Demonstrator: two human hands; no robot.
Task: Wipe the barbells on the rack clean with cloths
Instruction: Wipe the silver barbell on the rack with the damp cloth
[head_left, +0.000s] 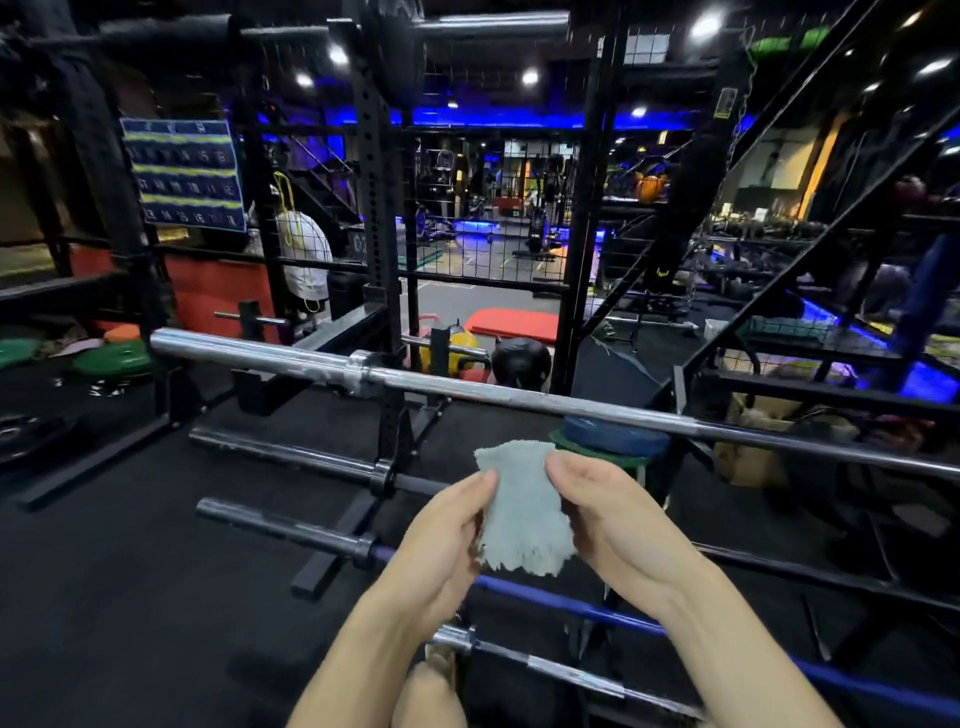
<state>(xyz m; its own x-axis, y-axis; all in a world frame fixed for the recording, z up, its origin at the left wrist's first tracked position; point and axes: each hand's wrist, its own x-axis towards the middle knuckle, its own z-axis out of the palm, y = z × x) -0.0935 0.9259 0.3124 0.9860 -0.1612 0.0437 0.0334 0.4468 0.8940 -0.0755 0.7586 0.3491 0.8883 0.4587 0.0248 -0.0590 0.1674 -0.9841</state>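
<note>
In the lower centre of the frame the person holds a pale grey cloth (522, 512) between both hands: the left hand (441, 540) pinches its left edge with fingers curled closed on the fabric, and the right hand (608, 514) grips its right edge, thumb on top. The cloth hangs limp and frayed at its lower edge, so it looks light and soft, likely to bunch easily (best folded into a pad before it is wrapped round steel). Just above the hands the chrome barbell (467, 387) crosses the frame from middle left to right on the black rack (382, 260); a black barbell (291, 457) and a blue-shafted barbell (566, 600) rest lower. These bars look heavy, rigid and smooth, so they should stay seated while the cloth closes round the shaft and slides along it.
</note>
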